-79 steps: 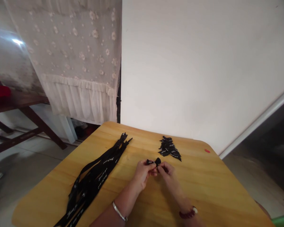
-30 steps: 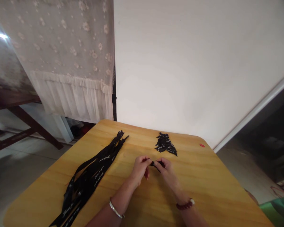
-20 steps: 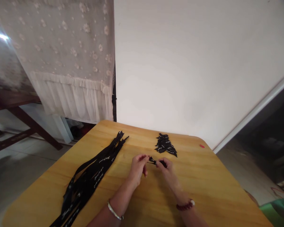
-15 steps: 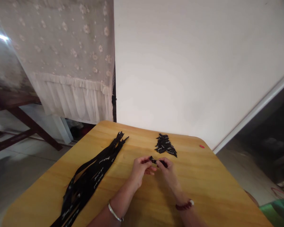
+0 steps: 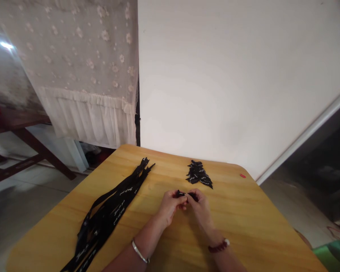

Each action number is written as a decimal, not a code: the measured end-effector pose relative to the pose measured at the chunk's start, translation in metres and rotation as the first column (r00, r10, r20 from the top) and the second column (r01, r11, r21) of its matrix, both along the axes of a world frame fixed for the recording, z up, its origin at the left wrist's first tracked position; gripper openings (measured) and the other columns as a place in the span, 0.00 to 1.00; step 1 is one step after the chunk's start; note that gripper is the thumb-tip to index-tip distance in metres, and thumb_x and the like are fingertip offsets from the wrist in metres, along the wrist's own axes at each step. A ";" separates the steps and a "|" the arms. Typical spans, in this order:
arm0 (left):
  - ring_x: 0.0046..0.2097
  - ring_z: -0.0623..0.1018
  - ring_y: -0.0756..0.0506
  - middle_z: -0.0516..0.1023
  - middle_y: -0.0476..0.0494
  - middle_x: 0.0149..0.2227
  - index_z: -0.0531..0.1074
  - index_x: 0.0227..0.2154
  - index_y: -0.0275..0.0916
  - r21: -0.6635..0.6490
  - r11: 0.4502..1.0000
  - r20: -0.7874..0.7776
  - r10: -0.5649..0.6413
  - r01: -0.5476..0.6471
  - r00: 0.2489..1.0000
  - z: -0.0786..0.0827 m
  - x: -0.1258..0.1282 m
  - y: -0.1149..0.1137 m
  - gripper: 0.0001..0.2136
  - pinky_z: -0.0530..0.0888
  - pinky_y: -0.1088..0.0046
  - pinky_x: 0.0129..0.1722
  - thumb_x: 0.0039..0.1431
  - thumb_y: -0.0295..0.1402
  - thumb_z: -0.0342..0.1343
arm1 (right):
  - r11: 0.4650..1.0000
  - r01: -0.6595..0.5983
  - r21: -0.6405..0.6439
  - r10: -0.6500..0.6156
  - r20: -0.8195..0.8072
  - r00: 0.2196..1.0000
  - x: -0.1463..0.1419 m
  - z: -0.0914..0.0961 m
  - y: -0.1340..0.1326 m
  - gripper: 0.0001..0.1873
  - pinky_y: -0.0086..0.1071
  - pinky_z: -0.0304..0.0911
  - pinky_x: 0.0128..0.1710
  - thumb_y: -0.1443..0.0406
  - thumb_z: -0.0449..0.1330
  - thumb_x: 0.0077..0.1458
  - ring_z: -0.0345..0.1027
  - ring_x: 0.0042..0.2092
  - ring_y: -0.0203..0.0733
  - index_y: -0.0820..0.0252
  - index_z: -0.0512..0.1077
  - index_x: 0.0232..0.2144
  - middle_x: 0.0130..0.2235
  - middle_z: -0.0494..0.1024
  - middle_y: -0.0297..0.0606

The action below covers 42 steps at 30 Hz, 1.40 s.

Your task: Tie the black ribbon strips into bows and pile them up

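Between my two hands, just above the table, is a small black ribbon bow point(image 5: 181, 193), mostly covered by fingers. My left hand point(image 5: 171, 204) pinches one side of it with thumb and forefinger. The other side is gripped by my right hand point(image 5: 197, 204), its thumb nearly touching the left thumb. Beyond my hands lies a cluster of black ribbon bows point(image 5: 198, 173) with white lettering. Off to the left, long black printed ribbons point(image 5: 107, 215) lie in a loose bundle running down to the near edge.
The wooden table point(image 5: 243, 223) has rounded corners and meets a white wall panel point(image 5: 215, 75). A small red item point(image 5: 243, 176) lies near the far right corner. A lace curtain point(image 5: 87, 75) hangs behind on the left, beside a dark wooden stand point(image 5: 36, 147).
My hands have drawn closer together, and the fingers now cover more of the black bow. The ribbon bundle and the cluster stay in place on the table.
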<state>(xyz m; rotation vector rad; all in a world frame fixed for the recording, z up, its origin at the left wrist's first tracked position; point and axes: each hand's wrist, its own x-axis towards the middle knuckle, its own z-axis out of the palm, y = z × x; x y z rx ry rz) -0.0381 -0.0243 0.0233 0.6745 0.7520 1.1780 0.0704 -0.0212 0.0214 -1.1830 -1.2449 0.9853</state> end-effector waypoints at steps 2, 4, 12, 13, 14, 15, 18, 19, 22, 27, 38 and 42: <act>0.20 0.67 0.54 0.68 0.48 0.17 0.70 0.19 0.30 0.009 1.000 0.013 0.006 -0.006 1.000 0.000 0.000 0.000 0.07 0.64 0.78 0.19 0.32 0.27 0.61 | 1.000 -0.017 -0.008 0.016 -0.021 1.000 -0.001 0.003 -0.001 0.09 0.27 0.55 0.23 0.62 0.59 0.38 0.59 0.22 0.34 0.61 0.64 0.18 0.18 0.66 0.29; 0.20 0.67 0.54 0.68 0.48 0.17 0.70 0.18 0.30 0.002 1.000 0.019 0.018 -0.018 1.000 0.000 -0.001 0.000 0.07 0.64 0.78 0.19 0.32 0.27 0.61 | 0.999 -0.051 -0.014 0.050 -0.041 0.998 -0.002 0.006 -0.003 0.10 0.27 0.55 0.22 0.61 0.58 0.40 0.59 0.22 0.34 0.61 0.64 0.19 0.18 0.66 0.29; 0.19 0.69 0.52 0.71 0.45 0.16 0.70 0.20 0.29 -0.042 0.998 0.024 0.049 -0.048 0.998 0.002 -0.006 0.004 0.08 0.64 0.80 0.17 0.36 0.29 0.59 | 0.996 -0.035 -0.084 0.032 -0.033 0.999 0.000 0.011 -0.008 0.16 0.28 0.57 0.25 0.54 0.52 0.46 0.63 0.26 0.37 0.61 0.67 0.23 0.24 0.71 0.36; 0.19 0.69 0.52 0.71 0.45 0.17 0.70 0.20 0.29 -0.046 0.997 0.020 0.060 -0.059 0.998 0.002 -0.006 0.004 0.08 0.64 0.80 0.17 0.36 0.29 0.59 | 0.997 -0.039 -0.064 0.038 -0.014 0.999 0.000 0.010 -0.008 0.15 0.27 0.57 0.24 0.54 0.53 0.45 0.63 0.25 0.37 0.61 0.67 0.23 0.23 0.70 0.35; 0.19 0.69 0.52 0.71 0.45 0.16 0.70 0.20 0.29 -0.048 0.996 0.017 0.073 -0.073 0.997 0.002 -0.005 0.004 0.07 0.64 0.79 0.17 0.36 0.29 0.59 | 0.998 -0.043 -0.037 0.044 0.012 0.999 0.000 0.009 -0.007 0.15 0.27 0.56 0.24 0.54 0.53 0.44 0.62 0.24 0.36 0.61 0.67 0.21 0.21 0.69 0.34; 0.19 0.70 0.52 0.71 0.45 0.16 0.70 0.20 0.29 -0.049 0.995 0.016 0.083 -0.082 0.996 0.002 -0.005 0.004 0.07 0.65 0.79 0.18 0.36 0.28 0.59 | 0.999 -0.047 -0.008 0.047 0.040 0.998 0.001 0.007 -0.006 0.15 0.27 0.56 0.23 0.55 0.54 0.44 0.60 0.24 0.36 0.61 0.66 0.20 0.20 0.68 0.33; 0.20 0.70 0.52 0.71 0.46 0.17 0.70 0.21 0.29 -0.043 0.996 0.031 0.078 -0.077 0.996 0.000 -0.004 0.005 0.07 0.67 0.77 0.21 0.34 0.27 0.60 | 0.997 -0.059 0.039 0.055 0.103 0.993 0.001 0.005 -0.003 0.14 0.27 0.54 0.22 0.56 0.55 0.44 0.57 0.22 0.35 0.61 0.65 0.18 0.18 0.65 0.31; 0.21 0.70 0.52 0.71 0.46 0.18 0.70 0.21 0.29 -0.041 0.997 0.037 0.073 -0.071 0.997 -0.001 -0.004 0.005 0.08 0.68 0.77 0.22 0.34 0.26 0.60 | 0.997 -0.065 0.038 0.061 0.112 0.992 0.001 0.005 -0.003 0.14 0.27 0.54 0.22 0.56 0.54 0.44 0.57 0.22 0.34 0.61 0.65 0.18 0.18 0.65 0.31; 0.19 0.69 0.53 0.69 0.48 0.16 0.70 0.21 0.29 -0.047 0.994 0.037 0.096 -0.094 0.995 -0.002 -0.004 0.006 0.08 0.67 0.77 0.20 0.33 0.27 0.60 | 0.995 -0.093 0.023 0.089 0.123 0.988 0.002 0.005 -0.002 0.15 0.26 0.53 0.22 0.56 0.52 0.46 0.56 0.22 0.34 0.62 0.65 0.19 0.19 0.65 0.32; 0.17 0.67 0.54 0.68 0.49 0.14 0.69 0.17 0.30 -0.039 0.987 0.035 0.157 -0.156 0.987 -0.002 -0.004 0.008 0.07 0.66 0.78 0.19 0.34 0.28 0.60 | 0.993 -0.119 0.020 0.113 0.178 0.977 0.002 0.005 -0.005 0.14 0.26 0.50 0.20 0.57 0.54 0.44 0.54 0.21 0.33 0.62 0.65 0.18 0.17 0.62 0.30; 0.16 0.67 0.54 0.67 0.50 0.13 0.68 0.17 0.30 -0.045 0.985 0.032 0.167 -0.165 0.985 0.002 -0.003 0.007 0.07 0.66 0.77 0.21 0.34 0.28 0.59 | 0.992 -0.123 0.028 0.113 0.234 0.966 0.002 0.001 -0.004 0.12 0.26 0.48 0.19 0.59 0.54 0.44 0.52 0.20 0.32 0.61 0.62 0.16 0.16 0.60 0.28; 0.16 0.67 0.54 0.67 0.50 0.13 0.68 0.16 0.30 -0.050 0.983 0.041 0.177 -0.175 0.983 0.003 -0.004 0.007 0.07 0.66 0.76 0.21 0.33 0.28 0.59 | 0.993 -0.118 0.013 0.111 0.248 0.962 0.003 0.001 -0.003 0.12 0.26 0.49 0.20 0.60 0.53 0.44 0.52 0.21 0.33 0.60 0.61 0.16 0.17 0.59 0.29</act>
